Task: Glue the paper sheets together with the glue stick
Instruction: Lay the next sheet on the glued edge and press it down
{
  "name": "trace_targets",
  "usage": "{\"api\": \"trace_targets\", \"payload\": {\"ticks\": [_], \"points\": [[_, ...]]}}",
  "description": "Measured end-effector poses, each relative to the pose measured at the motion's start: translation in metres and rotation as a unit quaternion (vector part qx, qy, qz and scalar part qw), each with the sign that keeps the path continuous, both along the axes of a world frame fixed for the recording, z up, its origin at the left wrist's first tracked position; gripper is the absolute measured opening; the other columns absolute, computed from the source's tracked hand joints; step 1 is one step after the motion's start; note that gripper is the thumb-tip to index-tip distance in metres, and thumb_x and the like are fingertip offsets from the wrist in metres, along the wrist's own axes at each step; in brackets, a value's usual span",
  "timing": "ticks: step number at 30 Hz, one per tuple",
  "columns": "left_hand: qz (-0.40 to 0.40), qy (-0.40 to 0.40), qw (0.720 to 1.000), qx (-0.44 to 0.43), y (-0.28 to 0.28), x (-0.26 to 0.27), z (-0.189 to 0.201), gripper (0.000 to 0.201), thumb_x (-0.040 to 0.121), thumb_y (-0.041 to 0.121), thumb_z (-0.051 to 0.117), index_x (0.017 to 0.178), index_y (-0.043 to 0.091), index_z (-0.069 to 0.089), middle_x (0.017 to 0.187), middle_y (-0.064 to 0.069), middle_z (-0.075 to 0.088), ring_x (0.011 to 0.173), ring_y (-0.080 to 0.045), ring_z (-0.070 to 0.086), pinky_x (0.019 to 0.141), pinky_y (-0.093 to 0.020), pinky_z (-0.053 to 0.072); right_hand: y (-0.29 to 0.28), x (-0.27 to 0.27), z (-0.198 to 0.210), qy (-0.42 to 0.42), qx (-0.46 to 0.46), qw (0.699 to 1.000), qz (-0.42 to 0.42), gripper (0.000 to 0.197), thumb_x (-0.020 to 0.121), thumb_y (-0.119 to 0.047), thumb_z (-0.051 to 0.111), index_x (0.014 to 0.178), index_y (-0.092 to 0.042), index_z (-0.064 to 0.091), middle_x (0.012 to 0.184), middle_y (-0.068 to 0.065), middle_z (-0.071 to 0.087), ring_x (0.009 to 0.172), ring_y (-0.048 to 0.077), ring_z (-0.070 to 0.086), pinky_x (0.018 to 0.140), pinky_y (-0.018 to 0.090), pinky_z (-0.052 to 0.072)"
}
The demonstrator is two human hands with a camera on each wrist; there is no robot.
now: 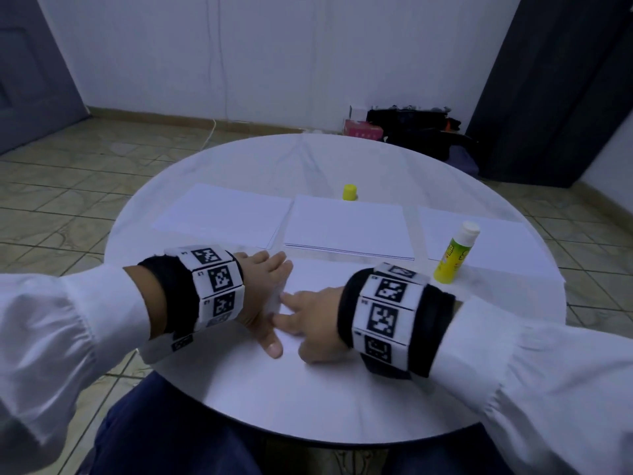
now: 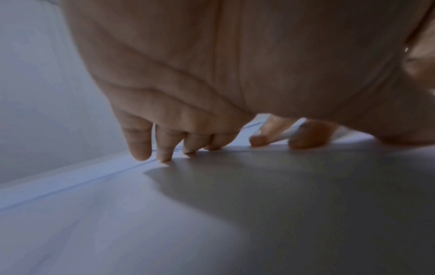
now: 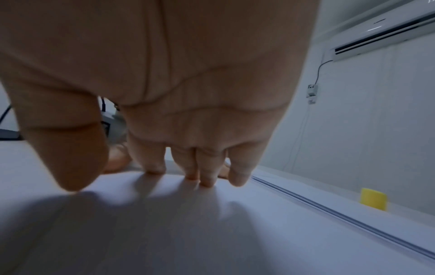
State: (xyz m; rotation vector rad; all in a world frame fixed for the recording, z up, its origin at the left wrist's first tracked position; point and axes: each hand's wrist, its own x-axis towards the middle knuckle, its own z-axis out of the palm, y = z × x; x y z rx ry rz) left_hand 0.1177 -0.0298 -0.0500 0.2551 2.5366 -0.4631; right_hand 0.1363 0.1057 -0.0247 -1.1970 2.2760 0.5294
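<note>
A white sheet (image 1: 315,276) lies on the round white table (image 1: 308,399) in front of me. My left hand (image 1: 265,293) stands on the sheet's left edge with its fingertips (image 2: 141,150) down on the paper (image 2: 306,195). My right hand (image 1: 310,318) lies on the same sheet (image 3: 164,223), its straight fingers (image 3: 207,176) pressing flat and pointing at the left hand. A yellow-green glue stick (image 1: 454,253) stands upright and uncapped to the right, apart from both hands. Its yellow cap (image 1: 350,192) (image 3: 373,199) stands beyond the middle stack.
Across the middle of the table lie a left paper stack (image 1: 222,214), a middle stack (image 1: 347,228) and a right sheet (image 1: 493,241) under the glue stick. Bags and a pink box (image 1: 363,130) sit on the tiled floor behind the table.
</note>
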Motion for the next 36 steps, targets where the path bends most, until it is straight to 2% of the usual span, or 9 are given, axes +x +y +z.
{"api": "trace_targets", "payload": {"ticks": [4, 9, 13, 17, 21, 28, 31, 34, 36], "points": [[-0.001, 0.002, 1.000, 0.001, -0.002, -0.002, -0.002, 0.142, 0.057, 0.084, 0.060, 0.150, 0.010, -0.017, 0.159, -0.006, -0.017, 0.148, -0.026, -0.007, 0.119, -0.047, 0.010, -0.001, -0.014, -0.007, 0.004, -0.013, 1.000, -0.001, 0.071, 0.098, -0.036, 0.043, 0.153, -0.022, 0.001, 0.159, 0.005, -0.003, 0.144, 0.025, 0.011, 0.112, 0.036, 0.019], [-0.015, 0.032, 0.999, 0.039, -0.012, 0.000, -0.005, 0.141, 0.054, 0.085, 0.062, 0.152, 0.013, -0.009, 0.160, -0.001, -0.008, 0.148, -0.023, -0.005, 0.119, -0.045, 0.010, 0.053, -0.051, -0.009, -0.029, -0.007, 0.994, -0.109, 0.110, 0.080, -0.048, 0.069, 0.151, -0.018, -0.011, 0.158, 0.003, -0.018, 0.146, 0.017, -0.010, 0.116, 0.034, -0.002], [-0.020, 0.034, 0.998, 0.049, -0.013, 0.000, -0.005, 0.142, 0.052, 0.087, 0.060, 0.152, 0.014, -0.009, 0.160, 0.000, -0.006, 0.148, -0.022, -0.007, 0.119, -0.044, 0.007, 0.101, -0.060, -0.006, -0.032, 0.041, 0.984, -0.170, 0.131, 0.068, -0.044, 0.081, 0.148, -0.020, -0.020, 0.155, -0.004, -0.026, 0.144, 0.012, -0.017, 0.118, 0.039, -0.002], [-0.033, 0.021, 0.998, 0.058, -0.014, -0.002, -0.003, 0.170, 0.007, 0.103, 0.016, 0.151, 0.016, -0.006, 0.158, 0.001, -0.003, 0.147, -0.020, -0.004, 0.119, -0.040, 0.008, 0.121, -0.058, -0.003, -0.025, 0.065, 0.979, -0.192, 0.135, 0.066, -0.042, 0.082, 0.147, -0.018, -0.023, 0.155, -0.003, -0.026, 0.145, 0.012, -0.015, 0.119, 0.038, 0.002], [-0.042, 0.040, 0.997, 0.055, -0.016, -0.004, -0.006, 0.174, -0.001, 0.102, 0.006, 0.150, 0.015, 0.003, 0.155, 0.001, 0.008, 0.145, -0.017, 0.004, 0.118, -0.039, 0.012, 0.120, -0.056, -0.001, 0.013, 0.069, 0.978, -0.196, 0.136, 0.065, -0.042, 0.083, 0.149, -0.011, -0.019, 0.158, 0.005, -0.015, 0.146, 0.018, -0.004, 0.116, 0.035, 0.010], [0.002, 0.036, 0.996, 0.078, -0.011, -0.008, -0.006, 0.179, -0.005, 0.102, 0.015, 0.151, 0.019, -0.007, 0.156, 0.001, 0.013, 0.146, -0.017, 0.010, 0.119, -0.039, 0.014, 0.111, -0.066, -0.010, 0.049, 0.104, 0.975, -0.192, 0.146, 0.056, -0.049, 0.085, 0.147, -0.013, -0.023, 0.157, 0.007, -0.017, 0.147, 0.021, -0.004, 0.116, 0.045, 0.010], [0.038, 0.040, 0.991, 0.124, -0.007, -0.007, -0.003, 0.178, -0.002, 0.102, 0.032, 0.151, 0.022, -0.010, 0.155, 0.000, 0.018, 0.144, -0.020, 0.016, 0.117, -0.040, 0.018, 0.110, -0.068, -0.014, 0.058, 0.109, 0.974, -0.192, 0.148, 0.055, -0.051, 0.085, 0.146, -0.014, -0.024, 0.157, 0.008, -0.019, 0.147, 0.021, -0.005, 0.116, 0.047, 0.008], [0.134, 0.039, 0.967, 0.215, 0.000, -0.001, 0.008, 0.152, 0.040, 0.073, 0.080, 0.151, 0.028, -0.013, 0.157, 0.002, 0.017, 0.144, -0.019, 0.018, 0.117, -0.036, 0.018, 0.112, -0.069, -0.017, 0.058, 0.095, 0.974, -0.196, 0.151, 0.052, -0.051, 0.086, 0.146, -0.014, -0.025, 0.157, 0.008, -0.019, 0.147, 0.023, -0.005, 0.116, 0.049, 0.009], [0.194, 0.039, 0.935, 0.293, 0.001, 0.003, 0.011, 0.136, 0.060, 0.048, 0.086, 0.150, 0.032, -0.014, 0.156, 0.004, 0.020, 0.142, -0.018, 0.025, 0.116, -0.035, 0.023, 0.115, -0.068, -0.017, 0.053, 0.069, 0.976, -0.199, 0.152, 0.051, -0.049, 0.088, 0.146, -0.015, -0.025, 0.157, 0.008, -0.018, 0.146, 0.024, -0.005, 0.117, 0.048, 0.009]]}}
